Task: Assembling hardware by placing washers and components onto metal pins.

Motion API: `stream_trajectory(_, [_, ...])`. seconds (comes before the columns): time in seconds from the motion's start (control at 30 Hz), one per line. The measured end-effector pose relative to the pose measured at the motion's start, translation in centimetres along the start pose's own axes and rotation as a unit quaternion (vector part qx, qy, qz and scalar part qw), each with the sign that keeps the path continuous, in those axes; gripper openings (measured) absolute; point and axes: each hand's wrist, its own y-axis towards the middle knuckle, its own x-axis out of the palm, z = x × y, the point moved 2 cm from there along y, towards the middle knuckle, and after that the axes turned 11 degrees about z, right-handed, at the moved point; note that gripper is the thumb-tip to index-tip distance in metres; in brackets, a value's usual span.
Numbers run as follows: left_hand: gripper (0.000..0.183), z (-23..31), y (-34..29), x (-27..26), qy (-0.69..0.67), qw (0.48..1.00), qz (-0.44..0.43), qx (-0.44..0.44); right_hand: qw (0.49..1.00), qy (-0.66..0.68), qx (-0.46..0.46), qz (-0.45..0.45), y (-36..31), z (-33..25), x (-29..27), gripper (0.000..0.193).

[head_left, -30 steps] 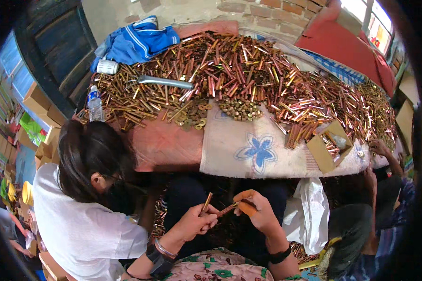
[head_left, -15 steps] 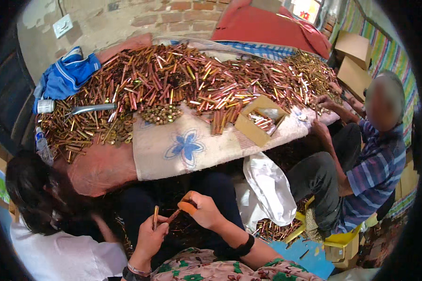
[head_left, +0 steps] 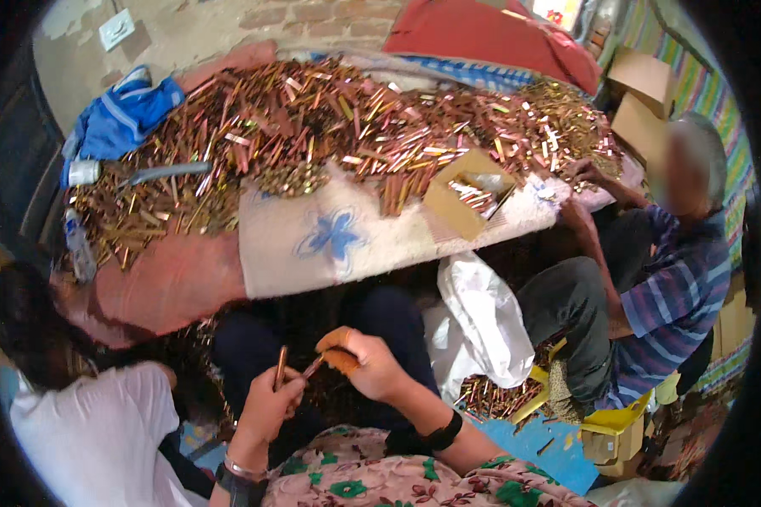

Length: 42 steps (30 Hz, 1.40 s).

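Observation:
My left hand [head_left: 268,407] is closed round an upright copper-coloured metal rod [head_left: 281,368]. A second, shorter metal rod [head_left: 314,366] slants up from its fingertips towards my right hand [head_left: 372,365]. The fingers of my right hand are curled in at the far end of this second rod, with orange coverings on them. Whether they grip it or only touch it is hard to see. Both hands are above my lap, short of a cloth-covered table [head_left: 292,253] heaped with copper-coloured rods [head_left: 304,118].
An open cardboard box [head_left: 455,207] of metal pieces stands on the table near a pile of nuts [head_left: 289,179]. A white sack [head_left: 482,317] hangs right of my knees. One person [head_left: 93,422] sits at left, another [head_left: 668,279] at right, hands at the heap.
The view has shifted slightly, and the table sits a little higher in it. The person at left has leaned lower and further left. My hands keep nearly the same pose around the rods.

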Motion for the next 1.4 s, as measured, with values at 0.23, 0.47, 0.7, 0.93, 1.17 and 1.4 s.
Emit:
stream_trajectory(0.23, [0.012,-0.6,0.5,0.6,0.04,0.998,0.003,0.039,0.995,0.016,0.094,0.021,-0.6,-0.4,-1.0,0.017])
stream_trajectory(0.47, [0.011,-1.4,-0.1,-0.2,0.042,0.993,0.039,0.105,0.979,0.108,0.173,0.003,-0.6,-0.4,-0.5,0.017])
stream_trajectory(0.7, [0.014,-1.8,-0.2,0.3,0.107,0.978,0.063,0.169,0.993,-0.027,0.111,0.022,-0.9,0.3,-0.5,0.012])
stream_trajectory(0.93, [0.014,-2.2,0.1,0.0,0.151,0.973,0.053,0.167,0.983,0.035,0.178,-0.008,-1.0,0.6,-0.9,0.011])
stream_trajectory(1.17, [0.018,-2.1,-0.2,0.1,0.082,0.987,0.039,0.129,0.985,0.062,0.158,-0.015,-0.9,0.2,-1.0,0.012])
stream_trajectory(1.4, [0.019,-2.9,0.1,0.0,0.112,0.977,0.055,0.174,0.988,0.043,0.149,-0.022,-1.0,1.0,-1.1,0.011])
